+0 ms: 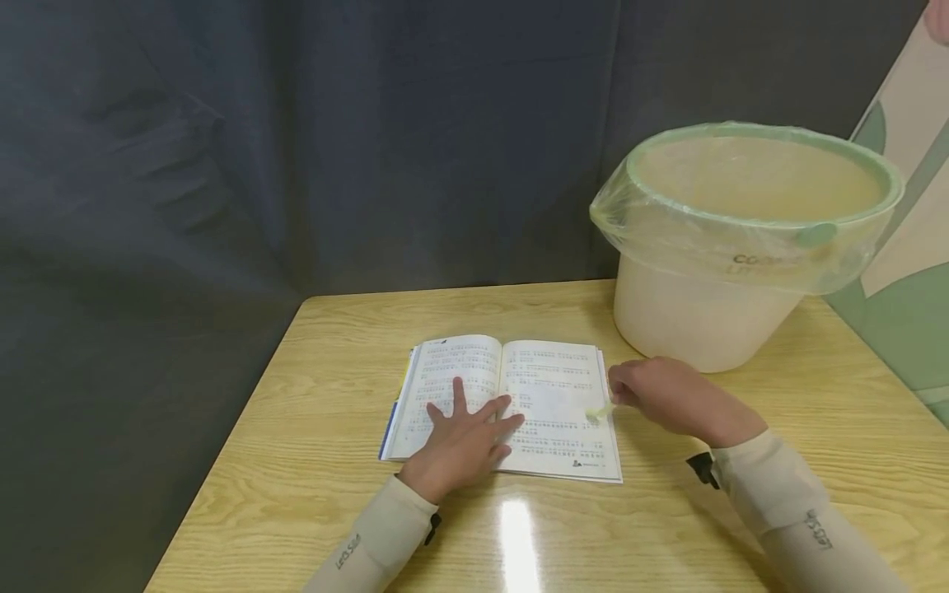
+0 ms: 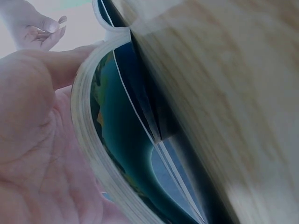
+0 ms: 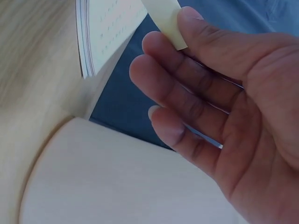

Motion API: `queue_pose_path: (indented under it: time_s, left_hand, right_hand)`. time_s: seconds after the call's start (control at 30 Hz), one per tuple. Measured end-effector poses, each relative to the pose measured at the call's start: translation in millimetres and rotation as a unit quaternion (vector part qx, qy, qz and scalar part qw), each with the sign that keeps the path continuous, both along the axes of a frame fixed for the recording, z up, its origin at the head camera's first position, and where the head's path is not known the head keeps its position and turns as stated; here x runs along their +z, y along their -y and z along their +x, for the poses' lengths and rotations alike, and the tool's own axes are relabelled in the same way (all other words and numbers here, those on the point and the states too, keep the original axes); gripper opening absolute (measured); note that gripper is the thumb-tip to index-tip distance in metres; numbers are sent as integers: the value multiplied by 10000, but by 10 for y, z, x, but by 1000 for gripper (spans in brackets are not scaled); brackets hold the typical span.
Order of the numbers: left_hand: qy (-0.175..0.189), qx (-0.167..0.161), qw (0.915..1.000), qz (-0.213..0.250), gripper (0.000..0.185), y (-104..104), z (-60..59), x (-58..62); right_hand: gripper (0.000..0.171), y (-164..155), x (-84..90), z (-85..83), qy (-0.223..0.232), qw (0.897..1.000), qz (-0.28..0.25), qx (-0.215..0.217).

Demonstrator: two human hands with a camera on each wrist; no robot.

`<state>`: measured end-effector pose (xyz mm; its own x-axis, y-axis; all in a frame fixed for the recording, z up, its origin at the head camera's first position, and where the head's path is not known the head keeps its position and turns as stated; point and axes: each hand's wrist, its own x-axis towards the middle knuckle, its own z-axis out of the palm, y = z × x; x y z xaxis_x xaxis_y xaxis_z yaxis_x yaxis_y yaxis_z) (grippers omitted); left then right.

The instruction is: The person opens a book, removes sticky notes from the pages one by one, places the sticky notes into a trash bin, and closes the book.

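Note:
An open book (image 1: 556,387) with printed pages lies flat on the wooden table (image 1: 311,461). My left hand (image 1: 469,428) rests on it with straight, spread fingers, pressing across the left page and the spine. In the left wrist view the palm (image 2: 32,140) lies against the book's page edges (image 2: 88,140). My right hand (image 1: 630,394) hovers at the right page's outer edge and pinches a small pale yellow sticky note (image 1: 599,413). The right wrist view shows the sticky note (image 3: 163,18) at a fingertip of my right hand (image 3: 187,70), above the book's corner (image 3: 107,28).
A pale bucket (image 1: 712,313) lined with a clear plastic bag stands on the table's far right corner, just behind my right hand; its wall (image 3: 107,182) fills the lower right wrist view. A dark curtain hangs behind the table. A green and cream panel (image 1: 912,272) stands at the right.

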<state>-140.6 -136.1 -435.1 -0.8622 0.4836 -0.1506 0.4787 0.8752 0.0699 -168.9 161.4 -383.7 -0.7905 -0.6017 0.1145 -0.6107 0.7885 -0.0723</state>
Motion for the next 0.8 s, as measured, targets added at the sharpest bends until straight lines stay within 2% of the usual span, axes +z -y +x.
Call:
queue_pose_path:
  time_s: [0.17, 0.5, 0.8]
  left_hand:
    - [37, 20, 10000, -7, 48, -3, 2, 2]
    - [-37, 9, 10000, 26, 47, 0, 4, -1]
    - [-62, -21, 10000, 58, 46, 5, 7, -2]
  right_hand:
    - [27, -68, 53, 7, -114, 9998, -78, -159]
    - [20, -91, 125, -2, -438, 9984, -315, -166]
    - [20, -72, 164, 10, -1094, 9924, -559, 66]
